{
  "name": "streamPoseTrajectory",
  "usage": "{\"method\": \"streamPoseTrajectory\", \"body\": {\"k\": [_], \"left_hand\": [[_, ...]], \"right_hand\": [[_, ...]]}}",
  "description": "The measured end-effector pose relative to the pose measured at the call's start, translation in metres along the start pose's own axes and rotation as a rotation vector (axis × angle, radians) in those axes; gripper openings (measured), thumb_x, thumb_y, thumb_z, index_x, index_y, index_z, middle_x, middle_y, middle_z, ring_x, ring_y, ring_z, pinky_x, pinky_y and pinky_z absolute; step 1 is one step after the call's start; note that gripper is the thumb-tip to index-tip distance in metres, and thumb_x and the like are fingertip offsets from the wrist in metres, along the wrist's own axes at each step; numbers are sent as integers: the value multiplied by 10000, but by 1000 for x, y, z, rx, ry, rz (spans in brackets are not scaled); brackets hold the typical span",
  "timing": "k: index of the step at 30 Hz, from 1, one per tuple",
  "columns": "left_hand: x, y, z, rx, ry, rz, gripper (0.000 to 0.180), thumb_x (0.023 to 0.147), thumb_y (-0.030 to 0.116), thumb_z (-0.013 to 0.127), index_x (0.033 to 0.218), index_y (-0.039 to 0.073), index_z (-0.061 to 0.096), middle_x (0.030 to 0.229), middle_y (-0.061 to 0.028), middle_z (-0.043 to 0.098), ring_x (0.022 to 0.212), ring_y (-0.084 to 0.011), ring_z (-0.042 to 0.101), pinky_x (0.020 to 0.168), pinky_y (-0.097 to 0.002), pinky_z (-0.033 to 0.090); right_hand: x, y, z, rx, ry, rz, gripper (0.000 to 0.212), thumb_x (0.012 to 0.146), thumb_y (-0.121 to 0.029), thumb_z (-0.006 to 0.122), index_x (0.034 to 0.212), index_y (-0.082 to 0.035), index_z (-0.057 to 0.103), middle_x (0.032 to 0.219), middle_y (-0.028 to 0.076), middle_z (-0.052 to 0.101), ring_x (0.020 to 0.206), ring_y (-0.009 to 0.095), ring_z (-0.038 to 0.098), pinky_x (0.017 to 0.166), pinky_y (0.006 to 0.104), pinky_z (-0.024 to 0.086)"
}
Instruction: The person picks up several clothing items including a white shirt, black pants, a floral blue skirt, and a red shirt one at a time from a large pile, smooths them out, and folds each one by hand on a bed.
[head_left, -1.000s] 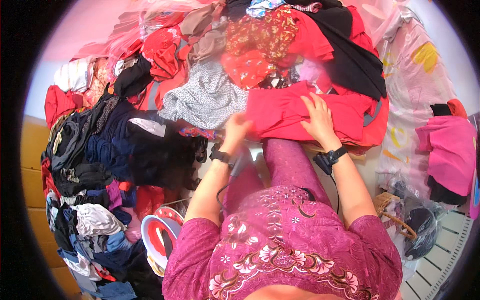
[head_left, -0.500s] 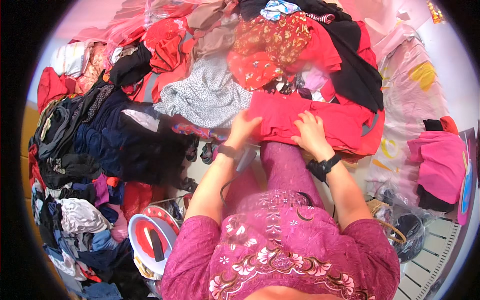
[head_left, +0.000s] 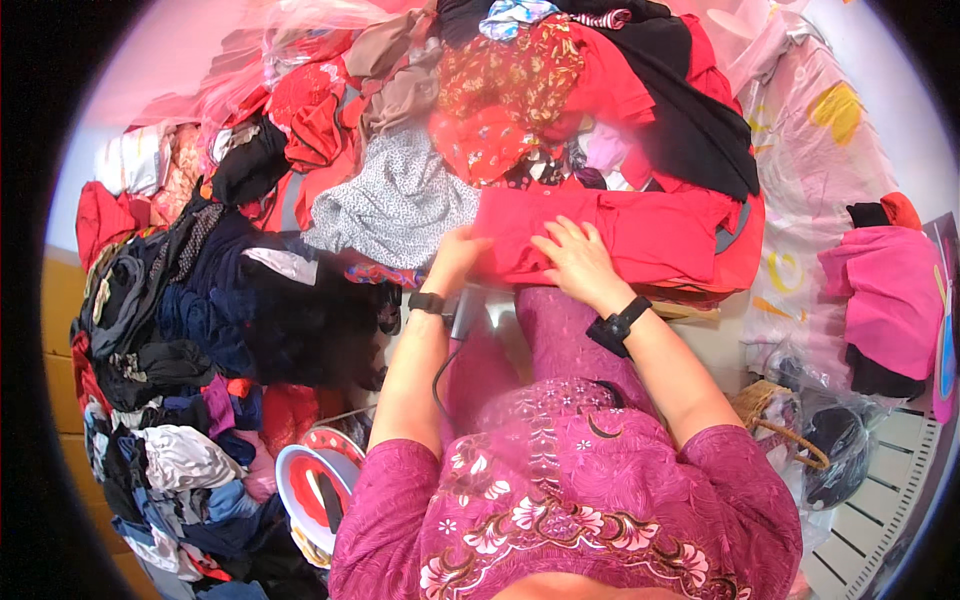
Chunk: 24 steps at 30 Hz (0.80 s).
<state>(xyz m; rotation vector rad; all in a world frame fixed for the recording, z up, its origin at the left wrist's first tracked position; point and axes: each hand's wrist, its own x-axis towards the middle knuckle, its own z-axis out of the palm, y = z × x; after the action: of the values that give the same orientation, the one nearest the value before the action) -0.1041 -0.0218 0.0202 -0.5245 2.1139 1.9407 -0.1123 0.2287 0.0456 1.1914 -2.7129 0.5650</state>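
Note:
A red garment (head_left: 640, 235), folded into a long flat strip, lies across the front of the clothes pile, just beyond my knees. My left hand (head_left: 462, 256) is at its left end, closed on the edge of the cloth; some of those fingers are hidden. My right hand (head_left: 580, 265) rests flat on the middle of the strip with its fingers spread. Beside my left hand lies a white garment with small dark spots (head_left: 390, 195), crumpled. A grey device with a cord (head_left: 464, 315) hangs by my left wrist.
Dark clothes (head_left: 290, 310) are heaped at the left, with mixed clothes (head_left: 190, 460) nearer. A pale tub (head_left: 290, 485) stands beside my left arm. At the right are a wicker basket (head_left: 760, 405), pink folded cloth (head_left: 875, 290) and a plastic-wrapped item (head_left: 840, 455). Black cloth (head_left: 690, 115) drapes the pile.
My right hand has slid left along the red garment, closer to my left hand. My left hand has shifted slightly at the garment's left end. The whole view has moved a little.

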Motion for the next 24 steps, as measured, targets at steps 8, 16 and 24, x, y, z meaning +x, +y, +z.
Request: {"method": "streamPoseTrajectory", "body": {"k": [8, 16, 24], "left_hand": [[-12, -4, -5, -118, -75, -10, 199, 834, 49, 567, 1008, -36, 616, 867, -69, 653, 728, -144, 609, 653, -280, 491], [-9, -9, -1, 169, 11, 82, 290, 831, 65, 633, 1094, -42, 579, 989, -90, 652, 845, -145, 627, 767, -279, 502], [-14, -13, 9, 20, 18, 84, 310, 826, 62, 635, 1110, -48, 573, 994, -104, 654, 850, -160, 634, 780, -295, 510]], "right_hand": [[-38, 38, -17, -31, -25, 242, 528, 799, -315, 646, 1233, -43, 520, 1313, 140, 476, 1274, 285, 386, 1024, 450, 319], [-4, 37, 4, 148, 337, 546, 669, 731, -320, 714, 1233, 37, 452, 1203, 231, 518, 1138, 346, 482, 927, 451, 412], [14, 46, -3, 214, 103, 594, 425, 677, -249, 719, 1034, -42, 617, 1093, 152, 591, 1035, 341, 539, 854, 466, 428]]}}
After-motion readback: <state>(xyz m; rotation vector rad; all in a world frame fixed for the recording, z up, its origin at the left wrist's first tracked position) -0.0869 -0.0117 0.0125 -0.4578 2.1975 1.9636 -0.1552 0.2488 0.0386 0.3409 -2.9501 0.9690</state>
